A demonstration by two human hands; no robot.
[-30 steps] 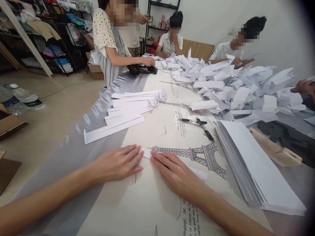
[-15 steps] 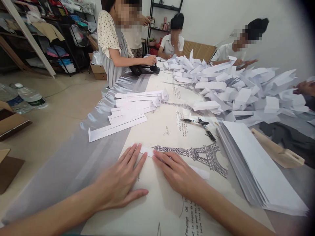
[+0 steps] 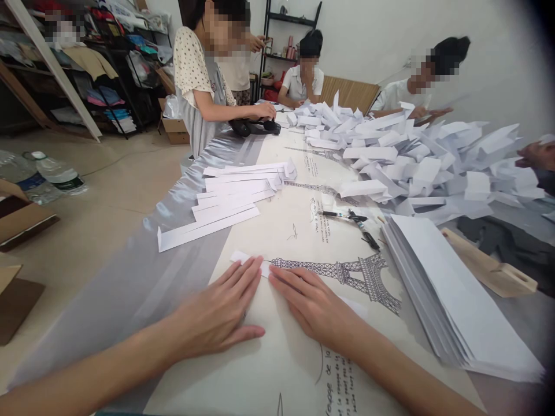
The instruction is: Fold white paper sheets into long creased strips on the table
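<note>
A narrow folded strip of white paper (image 3: 240, 256) lies flat on the printed tablecloth (image 3: 260, 364), mostly covered by my hands. My left hand (image 3: 228, 303) rests palm down on it, fingers stretched forward and thumb apart. Close beside it, my right hand (image 3: 306, 300) presses its extended fingertips on the same strip. The strip's other end (image 3: 356, 306) shows past my right hand. Beyond my left hand lie several folded paper strips (image 3: 208, 228) with bent ends, partly overlapping.
On the right stand a stack of white paper sheets (image 3: 455, 300) and a wooden piece (image 3: 489, 263). Pens (image 3: 347, 215) lie mid-table. Behind them spreads a large heap of folded paper (image 3: 416, 150). A person (image 3: 203, 92) stands at the far left side; others sit around the table.
My left hand has slid right along the strip toward my right hand, uncovering the strip's left end. My right hand has stayed nearly in place.
</note>
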